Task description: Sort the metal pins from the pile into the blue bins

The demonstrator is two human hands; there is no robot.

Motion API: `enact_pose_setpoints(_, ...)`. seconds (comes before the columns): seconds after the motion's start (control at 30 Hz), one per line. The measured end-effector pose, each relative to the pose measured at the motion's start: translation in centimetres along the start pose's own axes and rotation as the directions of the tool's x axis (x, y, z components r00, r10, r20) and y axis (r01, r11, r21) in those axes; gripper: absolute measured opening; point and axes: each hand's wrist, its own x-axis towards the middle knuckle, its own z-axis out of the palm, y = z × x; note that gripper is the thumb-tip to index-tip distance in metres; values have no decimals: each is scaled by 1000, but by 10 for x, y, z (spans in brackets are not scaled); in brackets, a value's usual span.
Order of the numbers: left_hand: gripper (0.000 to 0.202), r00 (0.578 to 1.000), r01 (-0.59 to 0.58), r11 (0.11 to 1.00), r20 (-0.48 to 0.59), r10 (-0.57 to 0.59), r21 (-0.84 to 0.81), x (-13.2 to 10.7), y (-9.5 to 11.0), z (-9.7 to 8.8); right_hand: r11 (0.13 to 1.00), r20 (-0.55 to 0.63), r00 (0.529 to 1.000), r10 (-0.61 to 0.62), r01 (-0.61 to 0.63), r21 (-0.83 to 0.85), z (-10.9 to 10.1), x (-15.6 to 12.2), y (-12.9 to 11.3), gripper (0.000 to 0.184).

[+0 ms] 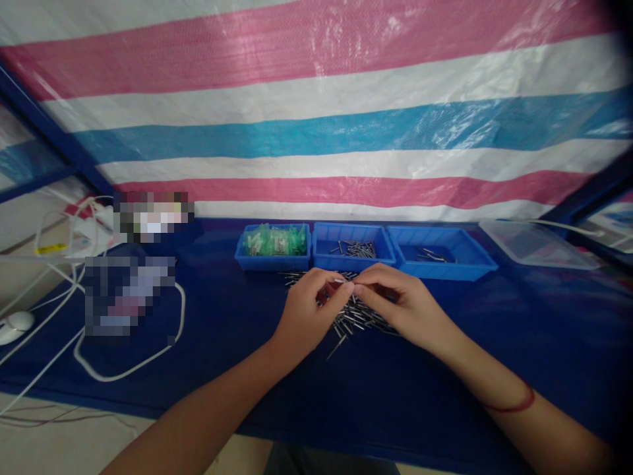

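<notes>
My left hand point(310, 307) and my right hand point(395, 300) meet fingertip to fingertip over a loose pile of small metal pins point(356, 318) on the blue table point(222, 330). Both hands are pinched closed, and what they pinch is too small to name. Behind the pile stand three blue trays in a row: the left tray point(273, 258) holds green plastic parts, the middle tray point(352, 260) holds metal pins, and the right tray point(445, 264) holds a few pins.
A clear plastic lid point(537, 244) lies at the back right. White cables point(128, 369) loop across the table's left side, near a white mouse point(17, 324). A striped pink, white and blue tarp point(316, 112) hangs behind the table.
</notes>
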Motion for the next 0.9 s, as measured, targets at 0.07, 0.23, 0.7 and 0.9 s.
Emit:
enact_pose_setpoints(0.07,14,1000,-7,1000,-5,7,23,0,0,0,1000,17,1000,4,-4,-3,1,0,-1,22)
enact_pose_setpoints(0.23,17,999,-26,998,23,25,52,-1,1,0,988,-68,991,114,-106,111,2,1,1,22)
enact_pose_setpoints(0.7,26,764,-611,675,530,367,413,-12,-9,16,573,-318,691,649,-170,802,-57,16,32,14)
enact_pose_setpoints(0.9,15,775,-608,637,530,344,475,-14,-10,18,643,-194,801,567,-283,711,-39,14,24,14)
